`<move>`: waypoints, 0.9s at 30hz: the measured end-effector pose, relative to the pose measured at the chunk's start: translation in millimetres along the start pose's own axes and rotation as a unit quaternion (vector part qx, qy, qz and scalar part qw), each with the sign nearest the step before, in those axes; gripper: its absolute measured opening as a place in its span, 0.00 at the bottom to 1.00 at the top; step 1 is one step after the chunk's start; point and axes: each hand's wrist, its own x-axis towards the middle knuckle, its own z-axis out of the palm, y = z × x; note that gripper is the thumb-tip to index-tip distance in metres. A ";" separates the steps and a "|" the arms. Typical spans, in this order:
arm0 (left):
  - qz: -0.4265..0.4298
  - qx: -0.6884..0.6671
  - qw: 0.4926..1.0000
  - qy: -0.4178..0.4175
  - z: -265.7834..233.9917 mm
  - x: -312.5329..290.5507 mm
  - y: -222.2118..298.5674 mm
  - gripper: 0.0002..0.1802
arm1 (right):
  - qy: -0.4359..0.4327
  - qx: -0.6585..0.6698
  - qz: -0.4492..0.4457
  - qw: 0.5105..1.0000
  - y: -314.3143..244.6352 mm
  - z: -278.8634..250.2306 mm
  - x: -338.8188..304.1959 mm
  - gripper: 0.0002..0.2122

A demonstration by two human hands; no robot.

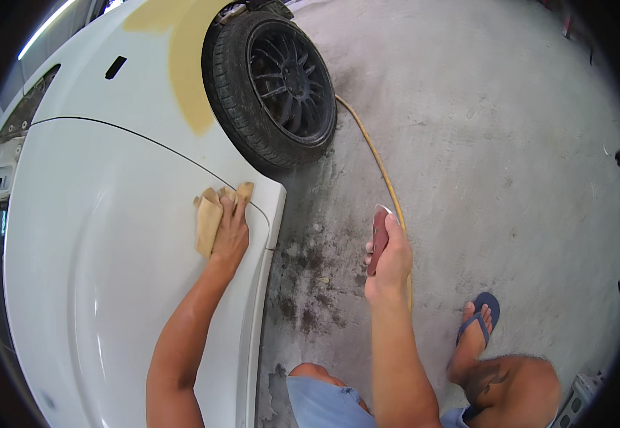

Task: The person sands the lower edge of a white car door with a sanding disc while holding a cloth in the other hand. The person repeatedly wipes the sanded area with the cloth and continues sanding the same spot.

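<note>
Against the white car body panel, low down near the seam behind the wheel, my left hand presses a folded tan cloth. Its fingers grip the cloth, and part of it shows beyond the fingertips. My right hand is held up over the floor, apart from the car. It is closed around a reddish-brown folded sheet that looks like sandpaper, with a pale edge at its top. The fingers behind the sheet are mostly hidden.
A black wheel stands in the arch ahead, beside a yellowish patch on the fender. A yellow hose runs from the wheel across the stained concrete floor. At lower right lies a grey block-like object near my sandalled foot.
</note>
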 end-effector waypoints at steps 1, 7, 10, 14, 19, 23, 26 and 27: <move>0.050 0.026 0.998 0.006 2.8 2.4 -4.9 0.20 | 0.002 -0.005 0.001 1.000 -1.0 -5.0 2.3 0.17; 0.206 -0.262 0.919 -0.212 -27.7 -28.6 -8.2 0.19 | 0.018 0.051 0.012 0.998 -10.0 -6.6 1.7 0.18; 0.298 -0.338 0.834 -0.319 -67.7 -67.4 5.6 0.22 | -0.004 0.047 0.034 0.998 -10.9 4.2 -6.2 0.19; 0.042 -0.296 0.948 -0.108 -75.1 -57.0 -31.4 0.24 | -0.100 0.072 0.036 0.992 -5.1 11.7 -11.9 0.16; -0.163 -0.166 0.949 0.211 -18.8 -14.3 -67.0 0.32 | -0.102 0.117 0.028 0.987 13.7 14.1 -13.9 0.15; 0.117 -0.157 0.978 -0.071 0.6 -7.0 29.1 0.30 | -0.148 0.095 0.049 0.983 28.9 24.9 -14.1 0.13; 0.181 -0.451 0.817 -0.311 -9.7 -24.2 56.1 0.23 | -0.190 0.034 0.045 0.980 46.5 44.9 -4.3 0.13; 0.178 -0.447 0.816 -0.319 -20.3 -36.6 41.4 0.20 | -0.194 -0.010 0.038 0.980 54.1 53.9 1.3 0.13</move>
